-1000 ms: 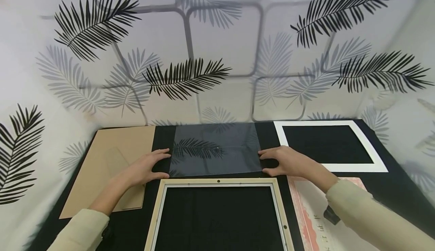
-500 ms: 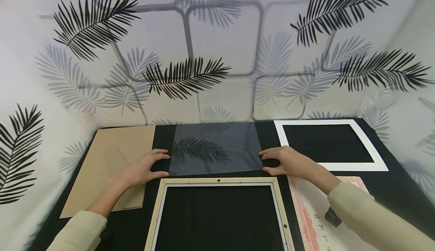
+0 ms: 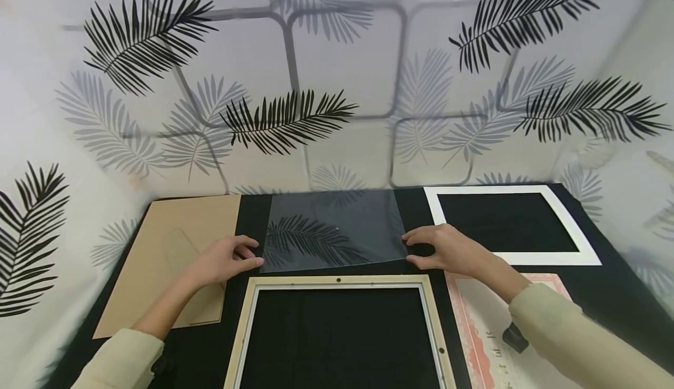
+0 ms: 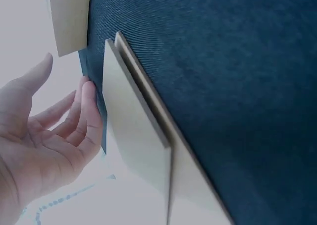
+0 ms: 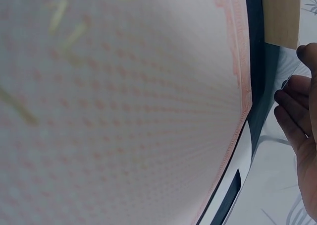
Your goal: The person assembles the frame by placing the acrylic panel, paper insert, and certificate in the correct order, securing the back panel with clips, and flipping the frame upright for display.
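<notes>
A clear plastic sheet (image 3: 326,231), reflecting the patterned backdrop, lies at the back middle of the black-covered table, its near right corner slightly raised. My right hand (image 3: 447,248) pinches its right edge near that corner. On the opposite side, my left hand (image 3: 218,263) touches the sheet's near left corner with the thumb; its fingers are bent loosely and stand apart from the thumb in the left wrist view. Directly in front lies a pale wooden picture frame (image 3: 338,281), its inside showing black cloth.
Brown backing boards (image 3: 137,260) lie under my left forearm. At the back right is a white mat (image 3: 547,258) with a cut-out window. A pink-bordered print (image 3: 476,348) with a small dark object (image 3: 515,337) on it lies under my right forearm. A leaf-patterned curtain (image 3: 347,85) hangs behind.
The sheet's near right corner has risen a little with my right hand, tilting its front edge. My left fingers have bent inward and the thumb has moved up slightly to the sheet's corner.
</notes>
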Demonstrator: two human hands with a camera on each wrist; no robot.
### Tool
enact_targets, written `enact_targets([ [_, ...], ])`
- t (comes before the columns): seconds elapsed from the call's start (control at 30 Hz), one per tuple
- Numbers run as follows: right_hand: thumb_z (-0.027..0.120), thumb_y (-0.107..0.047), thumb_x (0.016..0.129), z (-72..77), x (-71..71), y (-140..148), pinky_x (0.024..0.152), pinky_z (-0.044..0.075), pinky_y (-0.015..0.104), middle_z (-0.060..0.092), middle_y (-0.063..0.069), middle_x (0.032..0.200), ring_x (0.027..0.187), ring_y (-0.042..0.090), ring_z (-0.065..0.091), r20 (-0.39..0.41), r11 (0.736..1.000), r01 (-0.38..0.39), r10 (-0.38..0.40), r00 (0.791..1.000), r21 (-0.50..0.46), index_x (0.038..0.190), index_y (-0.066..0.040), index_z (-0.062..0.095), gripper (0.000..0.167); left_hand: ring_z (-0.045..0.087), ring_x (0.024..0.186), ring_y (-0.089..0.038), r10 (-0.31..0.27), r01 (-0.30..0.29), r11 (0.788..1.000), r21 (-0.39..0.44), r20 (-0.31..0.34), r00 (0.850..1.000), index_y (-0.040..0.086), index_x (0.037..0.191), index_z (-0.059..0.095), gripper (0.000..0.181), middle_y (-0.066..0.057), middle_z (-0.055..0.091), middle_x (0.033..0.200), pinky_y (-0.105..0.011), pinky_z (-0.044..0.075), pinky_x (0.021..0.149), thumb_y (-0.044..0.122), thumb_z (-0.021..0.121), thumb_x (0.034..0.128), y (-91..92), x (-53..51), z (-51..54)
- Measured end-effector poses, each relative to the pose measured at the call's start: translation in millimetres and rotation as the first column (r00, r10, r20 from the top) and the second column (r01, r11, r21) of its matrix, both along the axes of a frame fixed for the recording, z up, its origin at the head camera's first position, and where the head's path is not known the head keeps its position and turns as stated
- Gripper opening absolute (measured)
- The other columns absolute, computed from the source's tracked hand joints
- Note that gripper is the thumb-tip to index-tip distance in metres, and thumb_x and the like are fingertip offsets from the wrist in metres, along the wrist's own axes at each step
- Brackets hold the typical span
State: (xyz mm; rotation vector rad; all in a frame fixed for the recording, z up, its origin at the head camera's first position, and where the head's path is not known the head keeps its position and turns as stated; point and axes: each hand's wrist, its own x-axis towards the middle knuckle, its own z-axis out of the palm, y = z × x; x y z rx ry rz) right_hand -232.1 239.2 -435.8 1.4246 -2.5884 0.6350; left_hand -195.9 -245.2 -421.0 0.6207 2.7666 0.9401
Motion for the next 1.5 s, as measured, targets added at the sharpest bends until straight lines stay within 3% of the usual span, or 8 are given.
enact_targets([
  [0.17,0.079,-0.016,0.089,0.8,-0.9,-0.8,0.077,0.060,0.036,0.071,0.015,0.116,0.100,0.029,0.071,-0.026,1.000,-0.001,0.001,1.000,-0.017,0.110,0.003,0.074,0.029,0.067,0.082,-0.022,0.036,-0.034,0.999,-0.028,0.072,0.997,-0.014,0.126,0.058,0.056,-0.004,0.072,0.089,-0.039,0.054,0.071,0.026,0.079,0.0915,4.8,0.5,5.2],
  [0.37,0.081,-0.016,0.088,2.3,-0.6,-3.2,0.077,0.060,0.035,0.071,0.015,0.116,0.100,0.028,0.071,-0.026,0.999,0.017,-0.018,0.999,-0.035,0.110,0.002,0.075,0.029,0.069,0.085,-0.024,0.036,-0.040,0.999,0.025,0.128,0.991,-0.013,0.125,0.057,0.057,-0.005,0.073,0.089,-0.042,0.056,0.076,0.020,0.083,0.0877,6.3,0.8,3.5],
  [0.67,0.080,-0.016,0.089,0.6,0.2,-3.1,0.079,0.060,0.036,0.070,0.015,0.117,0.102,0.029,0.070,0.015,0.999,0.026,-0.025,1.000,-0.028,0.111,0.002,0.075,0.028,0.069,0.081,-0.023,0.034,-0.045,0.995,0.084,0.124,0.992,-0.010,0.119,0.059,0.048,-0.005,0.073,0.087,-0.036,0.054,0.069,0.009,0.085,0.0833,6.3,-1.4,-6.0],
  [1.0,0.081,-0.014,0.088,-0.8,0.8,-3.8,0.079,0.060,0.037,0.071,0.014,0.117,0.103,0.029,0.070,0.020,0.998,0.033,-0.032,0.999,-0.057,0.109,0.001,0.075,0.027,0.066,0.075,-0.021,0.003,-0.034,0.986,0.166,0.185,0.983,-0.013,0.118,0.057,0.045,-0.006,0.069,0.087,-0.032,0.053,0.066,0.004,0.082,0.0854,3.5,-3.5,-5.1],
  [1.3,0.084,-0.009,0.082,-4.1,3.0,-4.7,0.075,0.060,0.036,0.072,0.013,0.112,0.097,0.027,0.072,-0.067,0.989,0.004,-0.014,0.998,-0.145,0.104,0.001,0.076,0.026,0.069,0.092,-0.035,-0.057,-0.037,0.941,0.337,0.266,0.962,-0.014,0.121,0.049,0.042,-0.022,0.064,0.107,-0.035,0.058,0.078,-0.003,0.076,0.0894,0.2,-1.2,-5.9],
  [1.5,0.085,-0.008,0.080,-4.4,5.5,-6.4,0.074,0.060,0.034,0.072,0.012,0.112,0.097,0.026,0.072,-0.086,0.984,-0.004,-0.012,0.996,-0.179,0.103,0.001,0.076,0.026,0.070,0.093,-0.032,-0.085,-0.051,0.907,0.417,0.299,0.950,-0.016,0.124,0.043,0.045,-0.023,0.067,0.105,-0.031,0.057,0.080,-0.007,0.072,0.0912,-5.8,2.2,-4.4],
])
